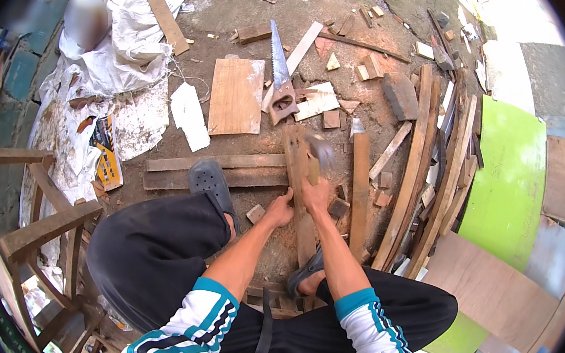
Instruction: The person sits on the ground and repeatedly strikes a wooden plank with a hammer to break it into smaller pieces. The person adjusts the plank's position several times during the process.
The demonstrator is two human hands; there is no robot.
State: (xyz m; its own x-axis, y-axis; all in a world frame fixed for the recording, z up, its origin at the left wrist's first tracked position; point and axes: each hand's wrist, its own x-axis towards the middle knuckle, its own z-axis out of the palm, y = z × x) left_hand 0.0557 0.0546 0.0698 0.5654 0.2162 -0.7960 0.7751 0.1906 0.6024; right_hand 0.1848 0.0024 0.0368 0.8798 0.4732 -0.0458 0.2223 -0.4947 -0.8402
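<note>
My right hand is closed round the handle of a hammer, whose head is smeared by motion. Under it a long wooden plank runs away from me between my feet. At the plank's left edge my left hand is closed, its thumb near the top; the fingers are partly hidden. Two wooden beams lie crosswise beyond that hand, one behind the other. Just past the plank's far end rests a handsaw with a brown handle, its blade pointing away.
A square board lies left of the saw. Long timber strips are piled to my right, beside a green panel. A wooden frame stands on my left, near white sacking. Offcuts litter the ground.
</note>
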